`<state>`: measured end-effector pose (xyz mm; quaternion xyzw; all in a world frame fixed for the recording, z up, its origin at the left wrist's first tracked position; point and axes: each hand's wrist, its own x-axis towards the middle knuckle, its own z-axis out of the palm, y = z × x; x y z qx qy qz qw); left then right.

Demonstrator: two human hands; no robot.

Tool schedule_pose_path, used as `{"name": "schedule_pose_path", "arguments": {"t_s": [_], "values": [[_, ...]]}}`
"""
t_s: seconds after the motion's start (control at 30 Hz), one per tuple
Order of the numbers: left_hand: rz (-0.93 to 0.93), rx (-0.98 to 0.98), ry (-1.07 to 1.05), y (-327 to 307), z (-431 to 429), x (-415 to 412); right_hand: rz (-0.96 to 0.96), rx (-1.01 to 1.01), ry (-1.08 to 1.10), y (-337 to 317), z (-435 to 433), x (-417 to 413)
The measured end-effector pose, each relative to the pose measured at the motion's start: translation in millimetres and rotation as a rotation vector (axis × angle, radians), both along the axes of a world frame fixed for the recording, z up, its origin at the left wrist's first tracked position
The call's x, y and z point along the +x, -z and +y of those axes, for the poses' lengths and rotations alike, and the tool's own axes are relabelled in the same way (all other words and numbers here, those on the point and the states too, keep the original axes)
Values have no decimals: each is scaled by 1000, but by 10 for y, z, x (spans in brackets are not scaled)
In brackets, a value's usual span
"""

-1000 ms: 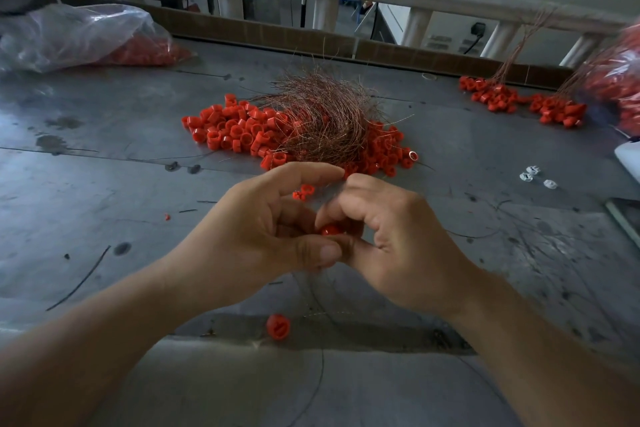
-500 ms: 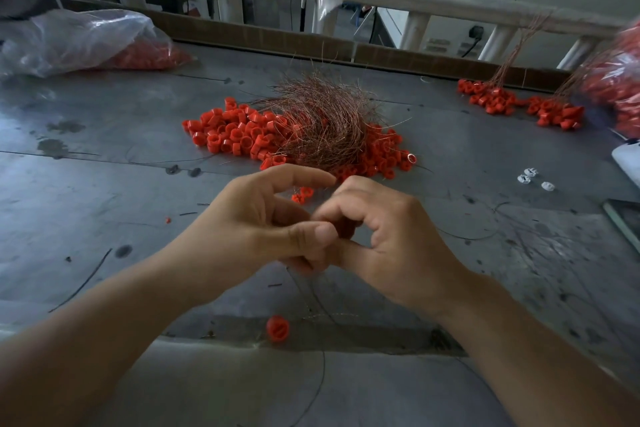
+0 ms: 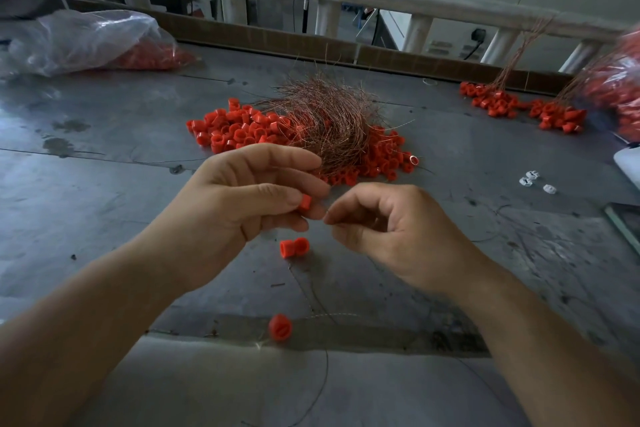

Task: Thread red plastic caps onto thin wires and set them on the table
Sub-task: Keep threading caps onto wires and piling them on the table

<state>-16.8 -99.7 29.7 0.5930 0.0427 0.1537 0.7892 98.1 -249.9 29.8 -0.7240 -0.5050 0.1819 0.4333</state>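
The hands are coming apart. A moment ago they were pressed together with the cap buried between them. Now the left hand (image 3: 242,211) is holding the cap (image 3: 304,202) out in the open, pinching it between thumb and forefinger with the other fingers curled loosely behind.

The right hand (image 3: 391,229) is sitting just beside it, its thumb and forefinger pressed tip to tip. I judge it is pinching a wire (image 3: 331,221), though the strand is too thin there to see plainly. The pinch is nearly touching the cap.

That looks like lining up for another go at the hole rather than a finished threading. I cannot tell whether the wire is already passing through the cap.

A pair of caps (image 3: 294,247) is now showing below the hands, on a spot they were covering before. Whether those two are strung on the wire is unclear.

The pile (image 3: 239,128) of loose caps and the wire bundle (image 3: 329,118) are lying where they were on the table (image 3: 104,204), beyond the hands. The finished bunches (image 3: 495,102) are lying far right, so much is left to do.
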Motion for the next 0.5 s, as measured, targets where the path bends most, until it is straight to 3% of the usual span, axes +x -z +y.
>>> {"name": "schedule_pose_path", "arguments": {"t_s": [0.3, 0.43, 0.5], "values": [[114, 416, -156, 78, -36, 14, -146, -108, 49, -60, -40, 73], [120, 993, -213, 164, -67, 19, -236, -191, 19, -40, -54, 101], [95, 1137, -179, 166, -89, 13, -266, -241, 9, -20, -58, 117]]}}
